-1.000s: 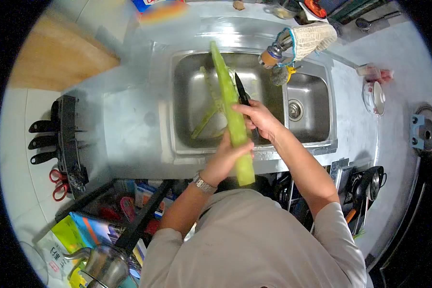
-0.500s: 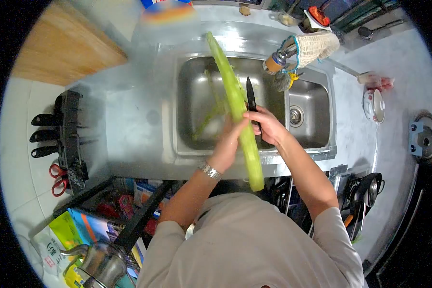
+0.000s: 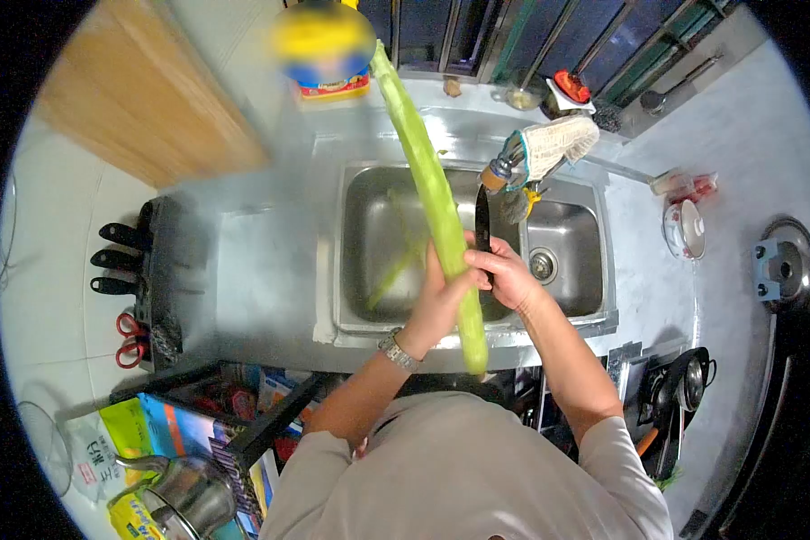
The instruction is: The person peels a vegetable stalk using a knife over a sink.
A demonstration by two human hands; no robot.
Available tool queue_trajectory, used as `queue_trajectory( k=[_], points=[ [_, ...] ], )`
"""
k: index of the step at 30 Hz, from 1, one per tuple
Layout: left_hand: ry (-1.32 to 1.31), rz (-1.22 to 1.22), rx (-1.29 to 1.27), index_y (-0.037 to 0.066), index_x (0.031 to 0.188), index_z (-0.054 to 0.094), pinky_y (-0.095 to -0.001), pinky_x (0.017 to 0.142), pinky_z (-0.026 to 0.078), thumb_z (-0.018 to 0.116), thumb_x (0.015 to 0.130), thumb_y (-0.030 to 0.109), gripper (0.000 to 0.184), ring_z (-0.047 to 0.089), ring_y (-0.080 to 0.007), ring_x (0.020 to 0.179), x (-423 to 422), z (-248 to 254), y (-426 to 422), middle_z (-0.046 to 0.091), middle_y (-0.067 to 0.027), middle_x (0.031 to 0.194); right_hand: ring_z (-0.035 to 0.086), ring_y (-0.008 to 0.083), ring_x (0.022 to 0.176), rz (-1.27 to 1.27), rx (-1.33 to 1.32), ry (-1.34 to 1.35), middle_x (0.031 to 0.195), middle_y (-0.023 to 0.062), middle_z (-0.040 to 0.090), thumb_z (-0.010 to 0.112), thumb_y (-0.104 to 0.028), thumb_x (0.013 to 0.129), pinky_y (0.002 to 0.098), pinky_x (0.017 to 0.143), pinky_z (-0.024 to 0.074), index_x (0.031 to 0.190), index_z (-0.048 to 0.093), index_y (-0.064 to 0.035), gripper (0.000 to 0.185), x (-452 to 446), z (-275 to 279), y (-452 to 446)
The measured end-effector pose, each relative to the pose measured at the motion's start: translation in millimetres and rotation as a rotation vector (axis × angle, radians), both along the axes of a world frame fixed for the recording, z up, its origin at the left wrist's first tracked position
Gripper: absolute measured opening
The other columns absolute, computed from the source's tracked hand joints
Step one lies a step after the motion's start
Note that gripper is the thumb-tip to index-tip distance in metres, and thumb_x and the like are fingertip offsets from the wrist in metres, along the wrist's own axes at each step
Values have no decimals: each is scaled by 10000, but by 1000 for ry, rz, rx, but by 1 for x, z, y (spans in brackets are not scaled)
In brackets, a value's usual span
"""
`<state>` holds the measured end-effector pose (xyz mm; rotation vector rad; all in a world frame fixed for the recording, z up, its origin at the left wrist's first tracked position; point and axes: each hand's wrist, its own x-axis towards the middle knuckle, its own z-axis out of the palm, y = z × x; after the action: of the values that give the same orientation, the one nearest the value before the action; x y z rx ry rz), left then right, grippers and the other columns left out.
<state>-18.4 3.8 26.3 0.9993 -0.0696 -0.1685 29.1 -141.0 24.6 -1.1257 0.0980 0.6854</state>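
A long, pale-green peeled stalk point(image 3: 430, 180) is held slantwise over the larger basin of a grey stainless-steel sink point(image 3: 360, 243). Its lower part is grasped by the left hand point(image 3: 441, 301), whose fingers are wrapped behind it and whose thumb is laid across its front; a silver metal-band wristwatch point(image 3: 398, 349) is worn on that wrist. By the right hand point(image 3: 510, 274), a slim black pointed knife point(image 3: 483, 220) is gripped, its blade directed away from the body and set just beside the stalk. The right fingers are curled closed around the handle, and the right thumb is extended to the stalk's edge; whether the blade touches the stalk cannot be told. Neither hand is spread open. The stalk's lower end is held past the near edge of the grey metal desk point(image 3: 261, 270), and its far end is seen beside a blurred yellow-and-blue container point(image 3: 322, 40). Thin green peel strips point(image 3: 394, 279) are seen in the larger basin, beneath the stalk.
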Motion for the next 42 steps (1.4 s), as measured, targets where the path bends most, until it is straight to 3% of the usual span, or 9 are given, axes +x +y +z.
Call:
queue_trajectory(
  k=[11, 15, 18, 21, 22, 28, 33, 37, 42],
  points=[
    [-204, 5, 183, 78, 1439, 260, -307, 983, 442, 537, 929, -5, 587, 520, -170, 1159, 7, 47, 1, 477, -81, 1298, 380, 13, 550, -81, -132, -249, 692, -88, 508, 655, -210, 928, 199, 488, 273, 1299, 593, -56, 406, -12, 53, 0],
    [-330, 11, 286, 76, 1487, 218, -315, 1045, 393, 574, 912, 0, 681, 486, -176, 1219, 15, 51, 2, 478, -86, 1318, 546, 61, 808, -154, -257, -355, 877, -33, 606, 619, -203, 951, 232, 710, 447, 1215, 636, -47, 308, -19, 75, 3],
    [-327, 41, 441, 76, 1493, 225, -322, 1042, 403, 572, 893, -25, 700, 497, -179, 1210, 16, 63, 1, 504, -86, 1294, 553, 158, 1032, -161, -413, -736, 1072, 68, 608, 572, -181, 971, 334, 899, 452, 1126, 635, 13, 256, -18, 72, -4],
    [-412, 36, 431, 77, 1508, 212, -317, 939, 485, 571, 864, -53, 749, 569, -177, 1108, 24, 58, -4, 541, -95, 1223, 580, 152, 942, -297, -582, -970, 1048, 81, 617, 551, -198, 991, 307, 838, 469, 1143, 629, 8, 267, -25, 81, -13],
    [-421, 23, 429, 77, 1508, 212, -317, 939, 485, 571, 864, -53, 749, 569, -177, 1108, 25, 58, -4, 541, -95, 1223, 587, 125, 833, -224, -473, -632, 1028, 81, 640, 530, -223, 1008, 275, 758, 477, 1175, 618, 4, 295, -34, 99, -19],
    [-379, -83, 527, 102, 1525, 194, -257, 653, 533, 567, 852, -71, 788, 598, -113, 796, 27, 56, -7, 557, -83, 1079, 609, 109, 678, -411, -681, -668, 863, 88, 696, 515, -253, 1016, 278, 636, 492, 1211, 613, -13, 324, -45, 117, -62],
    [-367, -172, 477, 105, 1524, 193, -262, 637, 529, 564, 868, -56, 771, 578, -108, 758, 20, 70, -18, 569, -62, 1016, 649, 434, 786, -619, -1260, -1035, 832, 198, 680, 578, -203, 956, 459, 680, 518, 1141, 603, -34, 252, -40, 118, -104],
    [-244, -240, 406, 104, 1523, 194, -266, 633, 531, 570, 876, -38, 761, 577, -107, 753, 12, 88, -26, 561, -59, 1022, 647, 418, 808, -658, -1283, -859, 877, 192, 675, 589, -197, 946, 470, 686, 511, 1140, 582, -35, 252, -44, 144, -115],
    [-335, -276, 513, 103, 1521, 196, -268, 627, 529, 563, 881, -32, 749, 568, -103, 739, 15, 83, -27, 548, -59, 1021, 635, 362, 773, -588, -1534, -1316, 872, 147, 636, 597, -128, 888, 450, 637, 510, 1102, 581, -29, 237, -31, 157, -122]
  ],
)
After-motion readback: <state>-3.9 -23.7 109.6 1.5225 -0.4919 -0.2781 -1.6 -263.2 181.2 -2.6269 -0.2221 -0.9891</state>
